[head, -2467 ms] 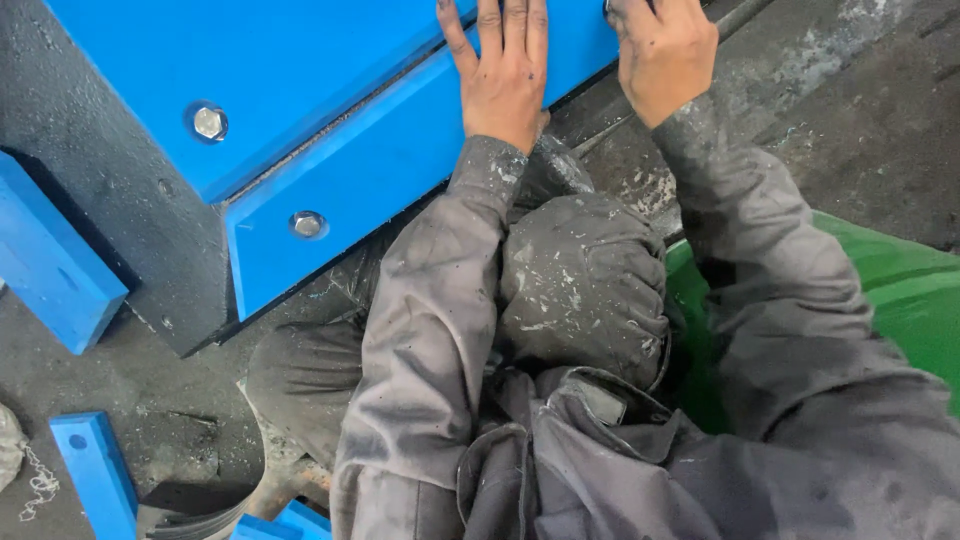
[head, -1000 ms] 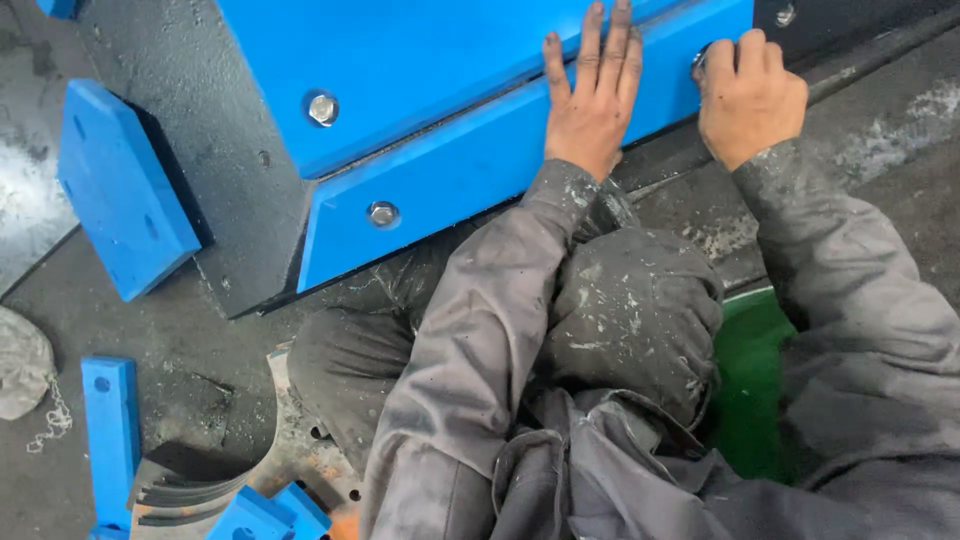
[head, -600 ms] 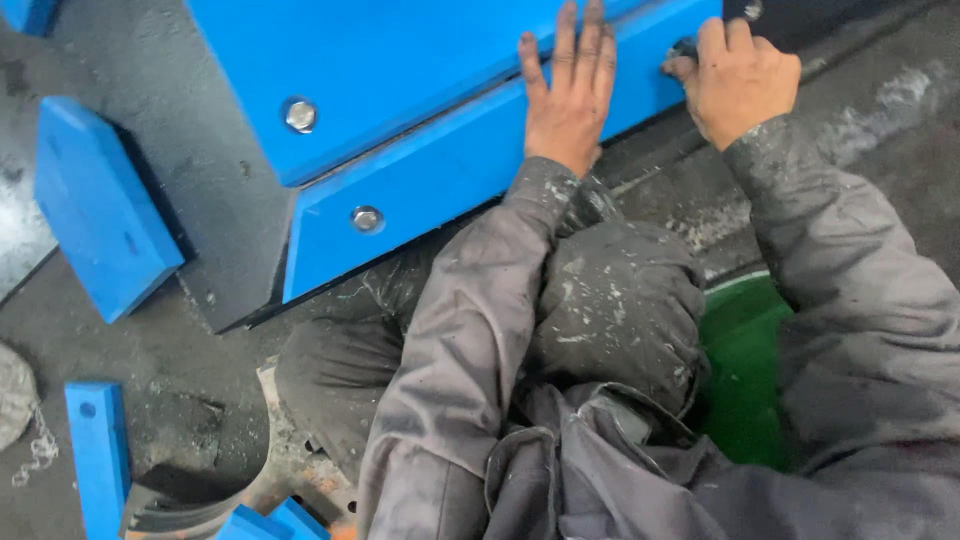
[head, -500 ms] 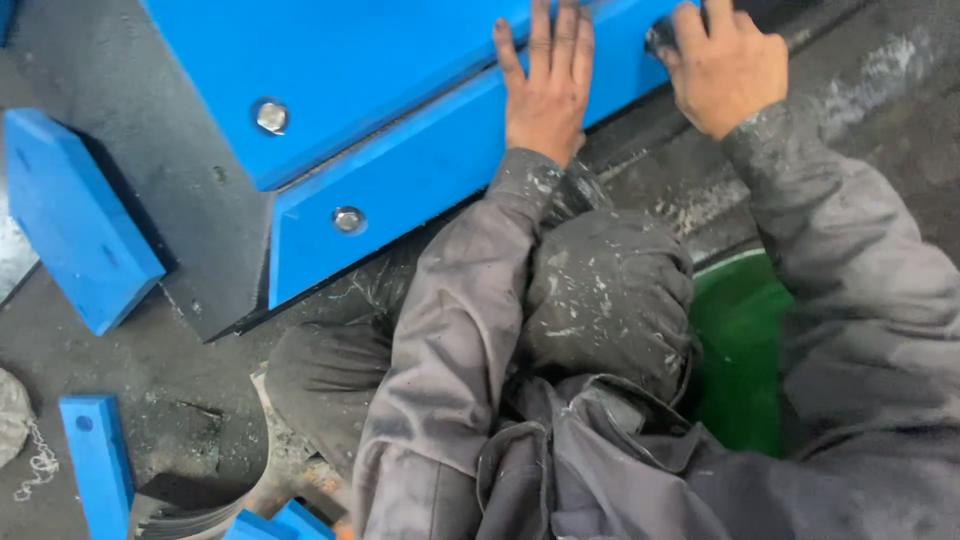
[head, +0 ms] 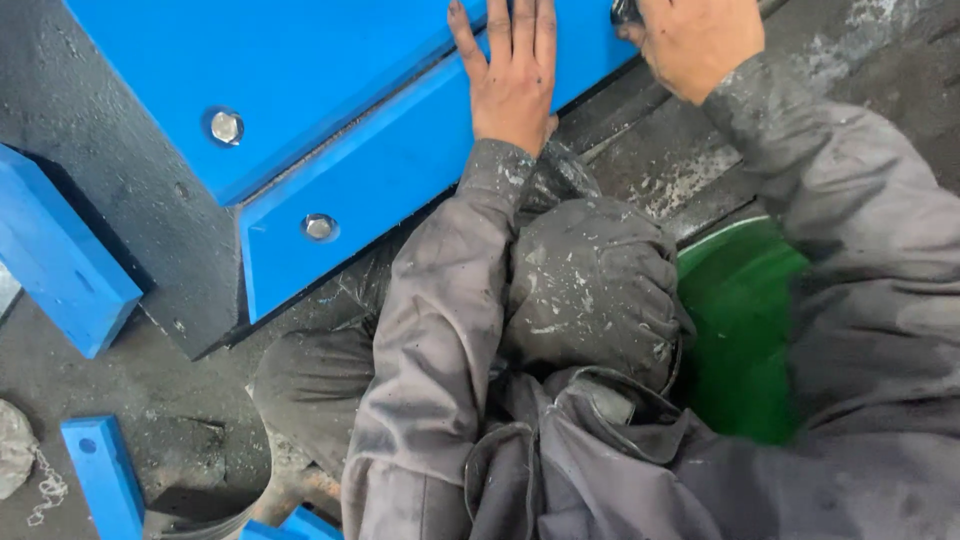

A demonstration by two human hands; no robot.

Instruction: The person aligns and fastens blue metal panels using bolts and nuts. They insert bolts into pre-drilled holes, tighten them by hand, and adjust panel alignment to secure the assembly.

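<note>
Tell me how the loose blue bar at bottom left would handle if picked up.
The blue bar looks like thick painted metal, so probably stiff and heavy for its size. Its flat faces suggest it would slide rather than roll on the floor. The smooth paint may be a bit slippery.

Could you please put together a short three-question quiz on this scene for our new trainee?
1. True or false: the left hand lies flat, fingers spread, on the lower blue panel.
2. Which hand is closed around a small dark object at the panel's right end?
A. left hand
B. right hand
C. neither
3. Fill in: the two bolt heads, upper bolt and lower bolt, sit on the ____ coloured panels.

Key
1. True.
2. B; what the object is cannot be told, as it is mostly cut off at the picture's top edge.
3. Blue.
</note>
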